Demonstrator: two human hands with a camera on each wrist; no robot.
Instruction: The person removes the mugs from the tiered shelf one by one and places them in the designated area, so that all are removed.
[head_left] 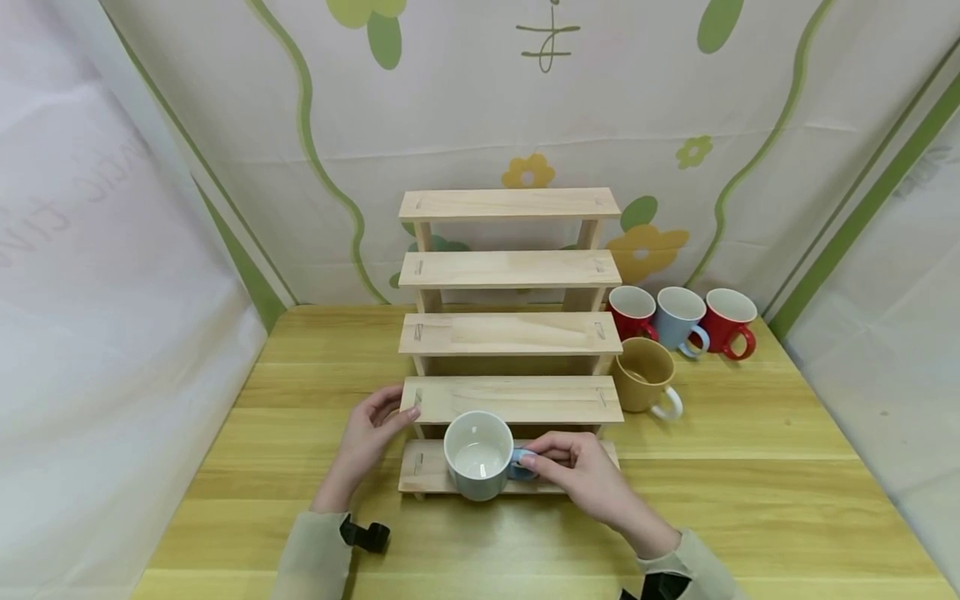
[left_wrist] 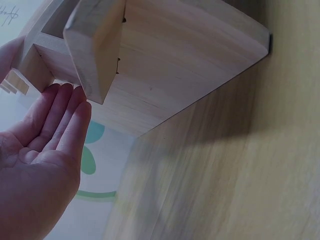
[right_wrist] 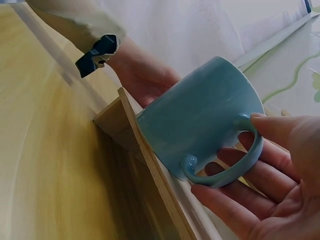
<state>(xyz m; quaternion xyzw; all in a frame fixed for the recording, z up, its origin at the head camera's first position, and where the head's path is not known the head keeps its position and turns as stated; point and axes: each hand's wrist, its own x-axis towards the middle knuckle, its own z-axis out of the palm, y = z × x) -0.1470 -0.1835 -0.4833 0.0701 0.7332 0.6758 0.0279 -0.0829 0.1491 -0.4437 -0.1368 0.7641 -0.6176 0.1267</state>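
Observation:
A light blue mug (head_left: 479, 467) with a pale inside is at the lowest step of a tiered wooden display stand (head_left: 510, 400), its handle to the right. My right hand (head_left: 588, 477) holds the mug by its handle (right_wrist: 235, 172), thumb on top and fingers around the loop. In the right wrist view the mug's base meets the step, though full contact cannot be told. My left hand (head_left: 371, 437) grips the left end of the second step from the bottom, thumb on top and fingers below the board; the left wrist view shows these fingers (left_wrist: 55, 117) at the wood.
Right of the stand stand a yellow mug (head_left: 637, 392) with a white handle, two red mugs, one at the far right (head_left: 723, 329), and another light blue mug (head_left: 678, 317). Behind the wooden table (head_left: 750, 483) hangs a printed white cloth (head_left: 480, 108), with cloth at both sides.

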